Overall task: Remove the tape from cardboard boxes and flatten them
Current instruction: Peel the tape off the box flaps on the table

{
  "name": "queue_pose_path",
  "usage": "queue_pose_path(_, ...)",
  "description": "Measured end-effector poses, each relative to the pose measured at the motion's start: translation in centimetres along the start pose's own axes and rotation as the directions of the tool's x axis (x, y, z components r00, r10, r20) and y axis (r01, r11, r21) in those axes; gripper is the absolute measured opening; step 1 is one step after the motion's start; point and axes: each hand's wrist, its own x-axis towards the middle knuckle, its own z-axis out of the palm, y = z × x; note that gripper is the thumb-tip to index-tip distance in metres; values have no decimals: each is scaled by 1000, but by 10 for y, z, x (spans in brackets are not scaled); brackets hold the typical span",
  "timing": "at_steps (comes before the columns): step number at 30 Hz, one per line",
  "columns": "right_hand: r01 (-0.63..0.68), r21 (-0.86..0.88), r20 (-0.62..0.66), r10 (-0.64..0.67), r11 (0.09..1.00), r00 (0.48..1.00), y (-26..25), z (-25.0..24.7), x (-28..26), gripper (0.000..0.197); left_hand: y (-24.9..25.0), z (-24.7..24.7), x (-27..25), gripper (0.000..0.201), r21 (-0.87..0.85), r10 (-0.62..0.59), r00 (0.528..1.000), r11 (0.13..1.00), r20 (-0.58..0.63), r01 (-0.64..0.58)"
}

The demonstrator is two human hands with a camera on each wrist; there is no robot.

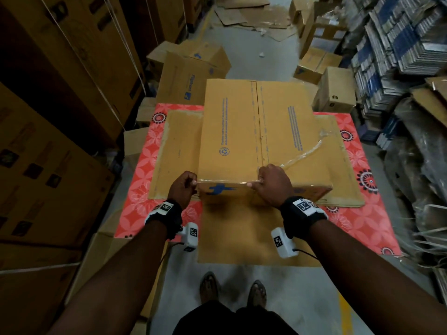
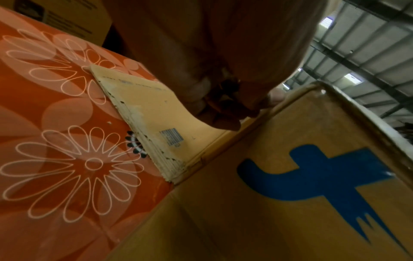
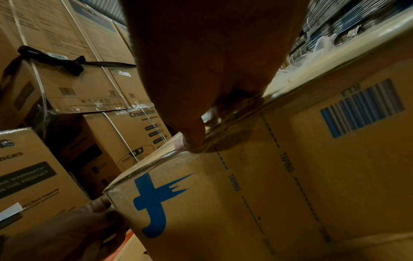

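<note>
A brown cardboard box (image 1: 232, 126) with a blue logo lies on a stack of flattened cardboard (image 1: 176, 153) on the red floral table cover (image 1: 135, 189). My right hand (image 1: 260, 182) pinches clear tape (image 1: 304, 154) at the middle of the box's near top edge; a peeled strip trails off to the right. My left hand (image 1: 191, 183), fingers curled, holds the box's near left corner. In the right wrist view the thumb and fingers (image 3: 192, 141) pinch the tape (image 3: 234, 113) over the box (image 3: 223, 203). The left wrist view shows the curled left hand (image 2: 223, 109) beside the box (image 2: 290, 211).
Tall strapped cartons (image 1: 60, 93) wall the left side. More boxes (image 1: 188, 78) stand behind the table, and bundled flat packs (image 1: 399, 44) pile up on the right. A cardboard sheet (image 1: 242, 238) overhangs the table's near edge above my feet (image 1: 232, 288). Flattened cardboard (image 1: 254, 15) lies on the far floor.
</note>
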Motion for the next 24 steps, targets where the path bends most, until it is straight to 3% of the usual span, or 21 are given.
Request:
queue_pose_path(6, 3, -8, -23, -3, 1000, 1000, -1, 1, -1, 47, -6, 3, -11, 45, 12, 8, 1000, 1000, -12, -8)
queue_pose_path(11, 16, -7, -48, -16, 1000, 999, 1, 4, 1, 44, 8, -7, -35, 23, -63, 7, 999, 998, 32, -5)
queue_pose_path(18, 64, 11, -66, -64, 998, 996, 8, 5, 1, 44, 36, 1, -63, 23, -146, 33, 992, 989, 118, -16)
queue_pose_path(21, 121, 106, -103, -110, 987, 989, 14, 5, -2, 38, 64, 14, -71, 19, -203, 114, 980, 976, 161, -80)
queue_pose_path(24, 154, 178, -86, -140, 972, 986, 20, 2, -4, 29, 101, 36, -75, 10, -255, 262, 938, 946, 227, -202)
